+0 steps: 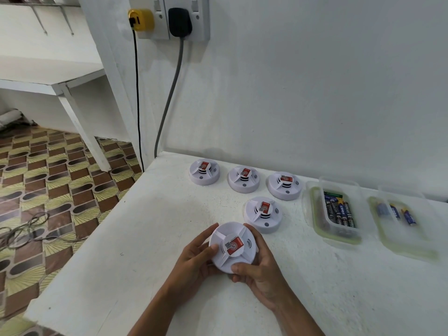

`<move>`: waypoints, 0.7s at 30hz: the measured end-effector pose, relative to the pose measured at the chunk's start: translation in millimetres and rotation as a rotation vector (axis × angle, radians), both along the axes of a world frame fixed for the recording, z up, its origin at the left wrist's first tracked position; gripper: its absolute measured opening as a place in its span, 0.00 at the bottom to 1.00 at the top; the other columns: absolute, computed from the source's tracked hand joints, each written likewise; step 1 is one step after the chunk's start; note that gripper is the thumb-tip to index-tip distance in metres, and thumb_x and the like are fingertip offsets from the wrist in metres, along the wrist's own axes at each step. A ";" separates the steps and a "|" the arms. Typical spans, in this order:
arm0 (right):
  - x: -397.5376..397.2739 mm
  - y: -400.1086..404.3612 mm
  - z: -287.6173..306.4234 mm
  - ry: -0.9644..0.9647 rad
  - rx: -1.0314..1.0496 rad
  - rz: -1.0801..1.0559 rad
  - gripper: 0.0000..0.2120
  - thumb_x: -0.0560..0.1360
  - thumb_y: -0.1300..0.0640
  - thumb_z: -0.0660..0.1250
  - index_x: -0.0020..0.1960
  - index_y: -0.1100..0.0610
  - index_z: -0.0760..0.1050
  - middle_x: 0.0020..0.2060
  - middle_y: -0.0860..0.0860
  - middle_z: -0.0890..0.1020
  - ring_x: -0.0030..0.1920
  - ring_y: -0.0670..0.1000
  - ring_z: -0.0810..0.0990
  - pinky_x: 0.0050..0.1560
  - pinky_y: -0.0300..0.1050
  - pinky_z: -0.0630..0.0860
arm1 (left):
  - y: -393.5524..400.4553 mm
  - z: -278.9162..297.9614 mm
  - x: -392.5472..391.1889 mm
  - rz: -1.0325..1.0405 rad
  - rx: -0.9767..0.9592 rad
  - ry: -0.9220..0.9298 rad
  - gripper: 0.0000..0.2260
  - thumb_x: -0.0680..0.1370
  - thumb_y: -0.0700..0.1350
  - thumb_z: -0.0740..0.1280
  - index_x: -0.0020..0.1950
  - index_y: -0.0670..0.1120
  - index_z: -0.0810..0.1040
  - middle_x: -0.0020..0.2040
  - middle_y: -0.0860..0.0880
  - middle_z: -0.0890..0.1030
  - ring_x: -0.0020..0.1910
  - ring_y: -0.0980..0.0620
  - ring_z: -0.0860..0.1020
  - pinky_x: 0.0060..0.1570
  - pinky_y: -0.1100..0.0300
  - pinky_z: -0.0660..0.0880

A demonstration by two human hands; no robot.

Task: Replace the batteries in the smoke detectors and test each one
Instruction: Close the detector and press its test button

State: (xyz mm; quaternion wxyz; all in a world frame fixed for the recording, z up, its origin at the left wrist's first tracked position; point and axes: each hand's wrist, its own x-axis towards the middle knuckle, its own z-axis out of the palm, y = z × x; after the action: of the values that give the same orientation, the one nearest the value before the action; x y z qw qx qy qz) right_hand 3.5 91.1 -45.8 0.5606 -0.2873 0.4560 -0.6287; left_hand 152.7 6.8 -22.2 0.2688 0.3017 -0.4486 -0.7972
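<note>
A round white smoke detector (240, 241) with a red label is held face up just above the white table (135, 243). My left hand (194, 258) grips its left rim, thumb on the top face. My right hand (259, 270) grips its right and near rim, thumb on the front edge. A second detector (263, 214) lies just behind it. Three more detectors (204, 171) (243, 178) (284, 185) stand in a row near the wall. A clear box (315, 214) holds several batteries (339, 210). Another clear container (417, 246) holds three batteries (396, 212).
The white wall (315, 93) rises right behind the table. A socket plate carries a yellow plug (141, 19) and a black plug (180, 21); their cables hang down past the table's back left corner. The table's left edge drops to a patterned floor (48, 178) with loose cables.
</note>
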 end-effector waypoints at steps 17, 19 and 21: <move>-0.9 0.3 -0.5 0.020 0.010 0.005 0.38 0.61 0.68 0.74 0.68 0.48 0.68 0.58 0.57 0.79 0.51 0.58 0.79 0.35 0.48 0.78 | -0.4 -0.3 0.1 -0.003 0.000 -0.002 0.23 0.74 0.42 0.64 0.69 0.48 0.70 0.59 0.46 0.82 0.57 0.41 0.80 0.45 0.51 0.81; -1.4 -0.1 -1.3 0.025 0.012 0.005 0.39 0.61 0.68 0.74 0.68 0.48 0.68 0.58 0.57 0.78 0.51 0.58 0.79 0.36 0.49 0.78 | -0.3 -0.7 0.2 -0.005 0.002 0.001 0.22 0.74 0.42 0.64 0.69 0.48 0.70 0.59 0.46 0.82 0.57 0.41 0.80 0.45 0.51 0.81; -1.3 -0.8 -1.9 0.025 0.016 0.004 0.39 0.62 0.68 0.74 0.68 0.48 0.68 0.59 0.57 0.78 0.52 0.58 0.79 0.36 0.49 0.78 | -0.5 -0.8 0.7 -0.004 -0.002 0.000 0.22 0.74 0.42 0.64 0.69 0.48 0.70 0.59 0.47 0.82 0.57 0.41 0.80 0.45 0.52 0.81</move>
State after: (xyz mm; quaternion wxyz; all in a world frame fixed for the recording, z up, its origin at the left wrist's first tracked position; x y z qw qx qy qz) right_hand 2.1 90.3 -47.7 0.5582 -0.2916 0.4675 -0.6204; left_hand 153.4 6.2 -23.1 0.2672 0.3006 -0.4499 -0.7974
